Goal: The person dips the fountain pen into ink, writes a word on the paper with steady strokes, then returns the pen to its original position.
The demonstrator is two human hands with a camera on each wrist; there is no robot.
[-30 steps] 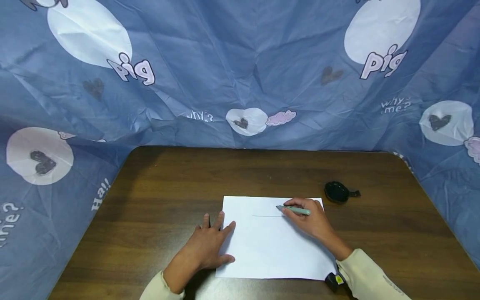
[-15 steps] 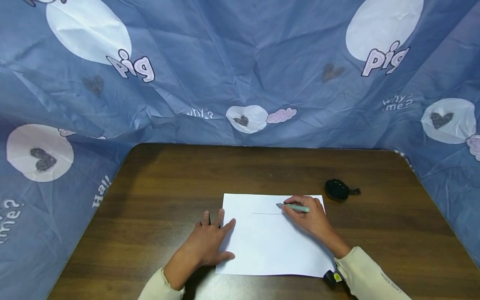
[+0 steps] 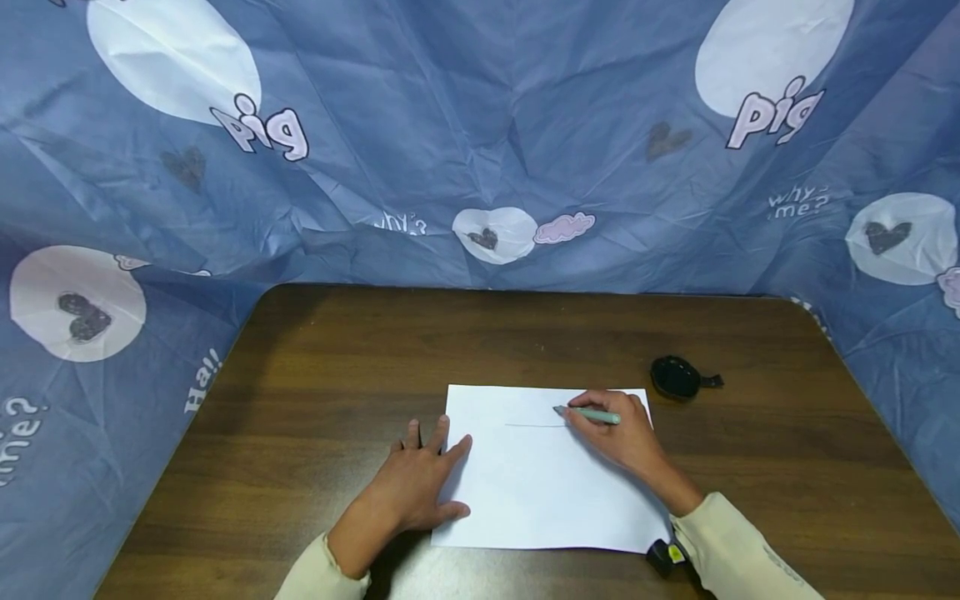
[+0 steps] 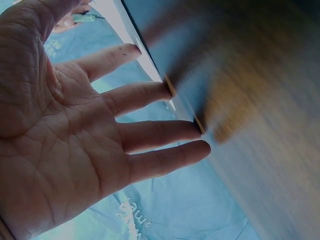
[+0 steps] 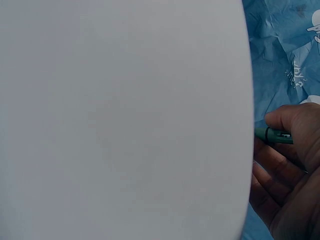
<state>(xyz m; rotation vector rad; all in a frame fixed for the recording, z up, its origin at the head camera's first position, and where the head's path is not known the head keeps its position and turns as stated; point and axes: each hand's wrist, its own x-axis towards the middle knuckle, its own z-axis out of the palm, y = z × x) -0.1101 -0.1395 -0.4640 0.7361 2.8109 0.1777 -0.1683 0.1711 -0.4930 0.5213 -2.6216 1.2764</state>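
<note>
A white sheet of paper (image 3: pixel 525 492) lies on the wooden table, with one thin dark line (image 3: pixel 534 426) across its upper part. My right hand (image 3: pixel 618 433) pinches a green pen (image 3: pixel 600 416) between thumb and fingers, its tip pointing left just above the right end of the line. In the right wrist view the pen (image 5: pixel 276 135) shows partly, its tip hidden behind the paper's edge. My left hand (image 3: pixel 416 483) is spread at the sheet's left edge, thumb and index finger on the paper. The left wrist view shows its fingers (image 4: pixel 150 136) straight and apart.
A small black pan-shaped object (image 3: pixel 675 377) with a short handle sits beyond the sheet's upper right corner. A black device with a yellow label (image 3: pixel 662 557) is by the right cuff. Blue printed fabric (image 3: pixel 480 150) hangs behind the table (image 3: pixel 315 375).
The head view has tilted slightly, so the table and paper appear a little higher. Both hands, the pen and the drawn line keep their places on the sheet.
</note>
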